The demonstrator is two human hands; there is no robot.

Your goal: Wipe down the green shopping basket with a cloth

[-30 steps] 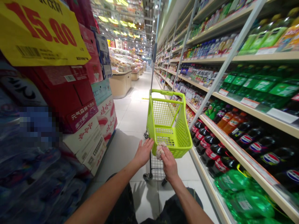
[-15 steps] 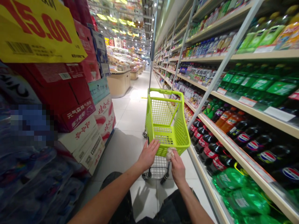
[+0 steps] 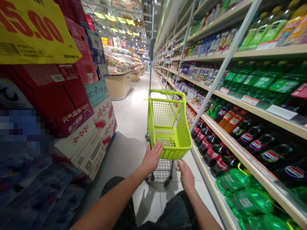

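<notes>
A lime-green shopping cart (image 3: 169, 140) is seen standing on the tiled floor (image 3: 129, 127) of a supermarket aisle, just beside the low shelf of cola bottles (image 3: 216, 153) on the right and well apart from the stacked cartons (image 3: 79, 127) on the left. Its basket is empty.

The left hand (image 3: 152, 158) is laid against the near left corner of the basket. Its fingers (image 3: 159, 148) are spread and rest on the rim without being closed around it. The right hand (image 3: 187, 175) is held lower, under the near right corner. Its fingers are bunched around a crumpled cloth (image 3: 177, 164), pale and small, which is pressed close to the underside of the basket. Whether the cloth actually touches the plastic cannot be told.

The basket is judged to be light and fairly stiff: thin moulded plastic mesh with a thicker rim, carried on a slim metal frame with castors (image 3: 166, 183). It is likely to roll or swivel under a small push, so it is best steadied at the solid rim or at the bar handle (image 3: 165, 92) on the far end, not at the mesh, which may flex. The cloth is judged soft, light and easily gathered, and can be kept in a loose pinch anywhere on its bulk.
</notes>
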